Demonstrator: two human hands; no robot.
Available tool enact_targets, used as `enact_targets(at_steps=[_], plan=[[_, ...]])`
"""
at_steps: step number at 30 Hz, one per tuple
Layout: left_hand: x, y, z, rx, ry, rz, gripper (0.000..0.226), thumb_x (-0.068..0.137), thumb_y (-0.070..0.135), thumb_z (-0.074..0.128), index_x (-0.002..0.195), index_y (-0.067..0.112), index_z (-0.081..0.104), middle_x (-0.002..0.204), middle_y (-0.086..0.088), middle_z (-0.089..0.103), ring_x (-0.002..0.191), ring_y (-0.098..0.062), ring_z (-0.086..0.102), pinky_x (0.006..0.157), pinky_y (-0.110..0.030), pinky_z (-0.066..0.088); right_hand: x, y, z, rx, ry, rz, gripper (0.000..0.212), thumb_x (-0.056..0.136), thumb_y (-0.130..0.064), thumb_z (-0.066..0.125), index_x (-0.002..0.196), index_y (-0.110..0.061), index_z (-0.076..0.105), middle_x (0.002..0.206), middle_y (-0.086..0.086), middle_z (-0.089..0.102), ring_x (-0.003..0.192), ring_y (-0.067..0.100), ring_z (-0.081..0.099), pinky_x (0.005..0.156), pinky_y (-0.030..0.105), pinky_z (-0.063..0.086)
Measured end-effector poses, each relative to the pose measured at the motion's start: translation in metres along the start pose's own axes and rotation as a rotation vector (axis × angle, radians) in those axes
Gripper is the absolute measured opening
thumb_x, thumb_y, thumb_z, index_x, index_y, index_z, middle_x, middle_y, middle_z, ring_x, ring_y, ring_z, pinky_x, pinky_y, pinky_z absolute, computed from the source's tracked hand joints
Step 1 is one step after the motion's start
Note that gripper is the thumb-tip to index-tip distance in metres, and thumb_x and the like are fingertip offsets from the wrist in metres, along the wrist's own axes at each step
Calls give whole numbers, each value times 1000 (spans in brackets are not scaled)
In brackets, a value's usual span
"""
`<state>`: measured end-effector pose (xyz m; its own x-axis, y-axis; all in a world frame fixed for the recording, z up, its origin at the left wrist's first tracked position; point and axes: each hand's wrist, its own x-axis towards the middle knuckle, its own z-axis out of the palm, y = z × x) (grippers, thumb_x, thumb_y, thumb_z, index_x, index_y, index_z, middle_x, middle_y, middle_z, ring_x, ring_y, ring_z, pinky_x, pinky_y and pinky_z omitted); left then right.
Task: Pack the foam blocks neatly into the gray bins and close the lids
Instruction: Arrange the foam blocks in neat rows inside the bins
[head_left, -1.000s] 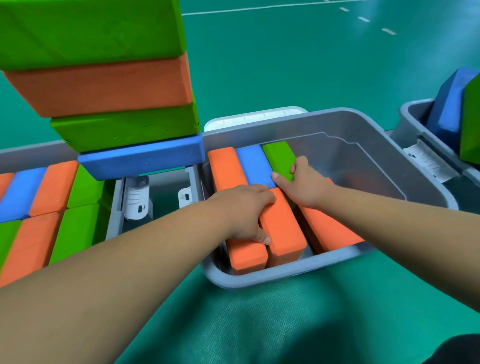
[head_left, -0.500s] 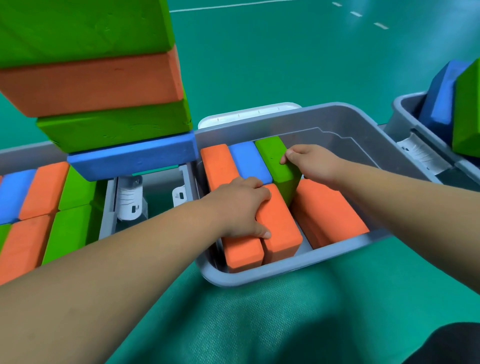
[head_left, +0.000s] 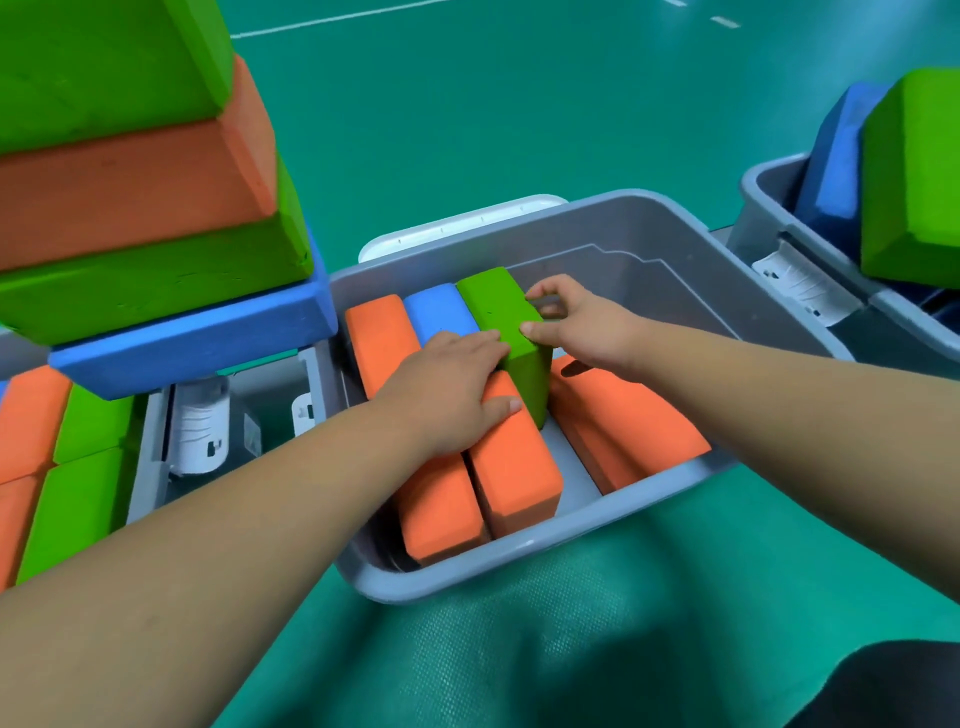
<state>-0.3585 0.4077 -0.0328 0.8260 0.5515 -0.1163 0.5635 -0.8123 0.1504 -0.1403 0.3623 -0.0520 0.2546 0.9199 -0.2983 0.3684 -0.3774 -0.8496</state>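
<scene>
right hand (head_left: 582, 325) gripping raised green block (head_left: 501, 306), left hand (head_left: 449, 387) flat

Green rectangular foam block (head_left: 498, 306) at the fingers (head_left: 545, 289); blue foam block (head_left: 439, 312) and orange foam block (head_left: 376, 332) beside them; gray plastic bin (head_left: 649, 244).

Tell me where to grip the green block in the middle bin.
Take the green block by its top edge, from above and the right: it stands on edge, proud of the blue block, right face bare; the right hand holds it there.
</scene>
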Motion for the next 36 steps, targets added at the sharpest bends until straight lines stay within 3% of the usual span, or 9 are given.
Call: enact_targets(at_steps=[3, 5, 8, 12, 17, 22, 27, 30, 36], plan=[[3, 1, -2, 104, -17, 23, 70, 98, 66, 49, 156, 29, 39, 166, 7, 34, 139, -27, 41, 114, -44, 41, 14, 18, -18, 34, -11, 152, 43, 103, -57, 54, 127, -23, 60, 128, 1, 70, 106, 30, 73, 92, 52, 59], [4, 3, -3, 131, -41, 21, 72, 98, 67, 47, 157, 28, 36, 167, 8, 31, 138, -27, 40, 112, -45, 43, 25, 33, -31, -282, 0, 163, 45, 106, -50, 49, 134, -17, 62, 137, 9, 66, 116, 34, 68, 102, 47, 54], [6, 3, -1, 149, -75, 11, 76, 98, 67, 46, 161, 26, 30, 170, 7, 23, 138, -30, 39, 114, -47, 40, 40, 53, -42, -725, -73, 189, 58, 102, -34, 59, 157, -21, 43, 156, 13, 49, 140, 32, 50, 112, 37, 42], [7, 0, -2, 167, -111, 11, 81, 98, 68, 42, 163, 24, 23, 172, 5, 17, 138, -31, 37, 117, -46, 36, 48, 66, -37, -824, -227, 256, 82, 97, -35, 68, 165, -23, 24, 166, 5, 38, 145, 28, 46, 117, 36, 39], [4, 4, -3, 221, -146, 31, 79, 101, 67, 32, 165, 23, 17, 173, 5, 12, 137, -29, 34, 116, -44, 36, 51, 73, -24, -981, -274, 222, 95, 90, -56, 71, 166, -32, 18, 170, 5, 27, 148, 33, 40, 119, 45, 38], [4, 1, -4, 208, -151, 25, 79, 101, 68, 35, 165, 24, 18, 172, 7, 11, 139, -27, 32, 116, -43, 37, 47, 62, -18, -1280, -264, 187, 81, 93, -66, 53, 163, -42, 21, 164, -2, 28, 146, 36, 33, 113, 54, 39], [4, 2, -5, 234, -167, 34, 79, 102, 67, 34, 165, 23, 18, 173, 5, 12, 141, -29, 31, 117, -46, 37, 46, 59, -18, -1326, -276, 272, 78, 91, -30, 52, 162, -43, 22, 164, -2, 26, 146, 37, 30, 113, 56, 37], [3, 2, -5, 245, -171, 34, 79, 102, 67, 33, 165, 22, 17, 173, 4, 11, 142, -29, 30, 118, -46, 36, 41, 61, -15, -1271, -253, 291, 81, 92, -30, 52, 164, -38, 17, 170, -4, 20, 151, 37, 25, 118, 54, 32], [3, 2, -2, 259, -191, 38, 80, 103, 66, 33, 166, 20, 15, 173, 3, 8, 144, -31, 27, 117, -49, 36, 43, 62, -20, -1165, -162, 251, 66, 87, -41, 59, 149, -29, 41, 150, 3, 49, 133, 34, 46, 102, 42, 45]])
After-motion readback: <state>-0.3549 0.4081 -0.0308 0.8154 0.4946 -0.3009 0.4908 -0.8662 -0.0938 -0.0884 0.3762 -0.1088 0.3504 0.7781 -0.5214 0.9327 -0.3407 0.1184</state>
